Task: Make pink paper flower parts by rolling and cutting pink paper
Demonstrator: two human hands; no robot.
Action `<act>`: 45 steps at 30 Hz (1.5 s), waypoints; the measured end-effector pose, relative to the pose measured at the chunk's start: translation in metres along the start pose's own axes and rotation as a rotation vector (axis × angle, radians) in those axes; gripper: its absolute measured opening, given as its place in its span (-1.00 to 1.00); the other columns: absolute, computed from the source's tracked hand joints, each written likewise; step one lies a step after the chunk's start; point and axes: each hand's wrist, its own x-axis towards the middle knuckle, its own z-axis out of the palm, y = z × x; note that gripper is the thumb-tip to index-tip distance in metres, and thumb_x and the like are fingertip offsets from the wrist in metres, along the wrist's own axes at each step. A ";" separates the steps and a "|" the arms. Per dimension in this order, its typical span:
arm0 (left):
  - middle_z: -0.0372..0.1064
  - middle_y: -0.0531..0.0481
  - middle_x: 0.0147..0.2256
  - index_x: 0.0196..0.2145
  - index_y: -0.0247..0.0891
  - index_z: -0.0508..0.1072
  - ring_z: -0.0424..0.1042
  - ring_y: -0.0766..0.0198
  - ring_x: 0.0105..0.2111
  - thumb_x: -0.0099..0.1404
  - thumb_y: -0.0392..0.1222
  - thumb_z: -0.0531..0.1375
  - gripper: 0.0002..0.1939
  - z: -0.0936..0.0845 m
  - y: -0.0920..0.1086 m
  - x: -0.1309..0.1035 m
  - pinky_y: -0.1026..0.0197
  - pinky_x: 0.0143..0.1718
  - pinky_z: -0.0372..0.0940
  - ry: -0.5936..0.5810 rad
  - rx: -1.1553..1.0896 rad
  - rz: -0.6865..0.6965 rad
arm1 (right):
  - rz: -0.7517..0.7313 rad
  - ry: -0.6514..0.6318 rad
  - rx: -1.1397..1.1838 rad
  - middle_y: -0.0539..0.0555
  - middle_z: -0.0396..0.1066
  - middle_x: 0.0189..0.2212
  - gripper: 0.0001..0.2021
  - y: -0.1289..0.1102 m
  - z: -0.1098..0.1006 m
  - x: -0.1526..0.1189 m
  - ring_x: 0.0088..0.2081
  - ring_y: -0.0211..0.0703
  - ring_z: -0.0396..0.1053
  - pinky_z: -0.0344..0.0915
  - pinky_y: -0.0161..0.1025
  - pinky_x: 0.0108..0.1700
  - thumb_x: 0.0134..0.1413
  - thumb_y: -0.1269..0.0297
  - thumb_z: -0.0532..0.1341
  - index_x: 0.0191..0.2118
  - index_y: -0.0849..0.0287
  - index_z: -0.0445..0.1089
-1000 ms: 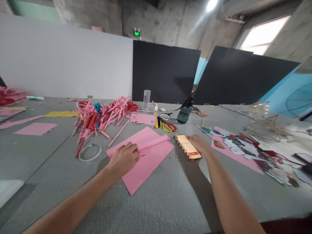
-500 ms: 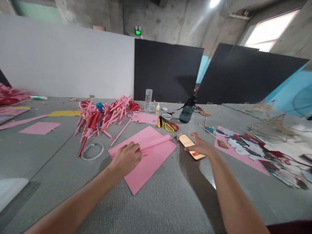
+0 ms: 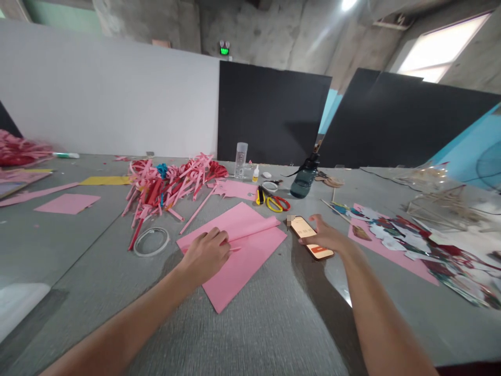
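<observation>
A pink sheet of paper (image 3: pixel 242 277) lies slantwise on the grey table, its upper part folded over with a rolled edge. My left hand (image 3: pixel 207 253) presses on the fold with curled fingers, closed on the paper. A small pink and red bit shows at its fingertips; what it belongs to is hidden. My right hand (image 3: pixel 326 235) is at a phone (image 3: pixel 323 253) with a lit screen of digits and an orange button. Its thumb lies over the screen and its fingers are spread apart.
Behind the paper are scissors (image 3: pixel 276 203), a glue bottle (image 3: pixel 255 173), a clear cylinder (image 3: pixel 241 161) and a dark water bottle (image 3: pixel 304 180). A tape roll (image 3: pixel 152 242) and heaped paper strips (image 3: pixel 176 183) lie left. Paper scraps (image 3: pixel 395 237) cover the right side.
The whole view has shifted slightly, so things sit a little further right. Both hands keep their places on the paper and at the phone.
</observation>
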 end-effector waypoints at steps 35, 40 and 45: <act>0.43 -0.07 -0.18 -0.33 -0.22 0.53 0.38 0.12 -0.09 0.41 -0.23 0.13 -0.80 -0.003 0.002 0.001 0.11 -0.20 0.32 -0.024 0.009 -0.017 | -0.021 0.039 -0.064 0.39 0.21 0.23 0.03 -0.008 0.002 -0.007 0.15 0.33 0.32 0.29 0.02 0.00 -0.05 -0.05 0.36 0.41 0.07 -0.21; 0.41 -0.04 -0.24 -0.29 -0.21 0.54 0.47 0.17 -0.25 0.45 -0.21 0.05 -0.73 -0.004 0.004 0.002 0.15 -0.37 0.30 -0.135 0.039 -0.079 | -0.041 0.195 -0.096 0.44 0.22 0.20 -0.10 -0.014 0.001 -0.010 0.09 0.39 0.37 0.27 0.09 0.02 0.06 -0.19 0.25 0.39 0.14 -0.04; 0.42 -0.03 -0.22 -0.19 -0.16 0.55 0.50 0.18 -0.32 0.47 -0.18 -0.02 -0.68 -0.002 0.005 0.003 0.17 -0.45 0.26 -0.213 0.055 -0.107 | -0.351 0.513 -0.045 0.25 0.40 0.05 -0.62 -0.064 0.025 -0.029 0.06 0.16 0.37 0.26 -0.03 0.04 0.24 0.15 0.17 0.11 0.17 0.33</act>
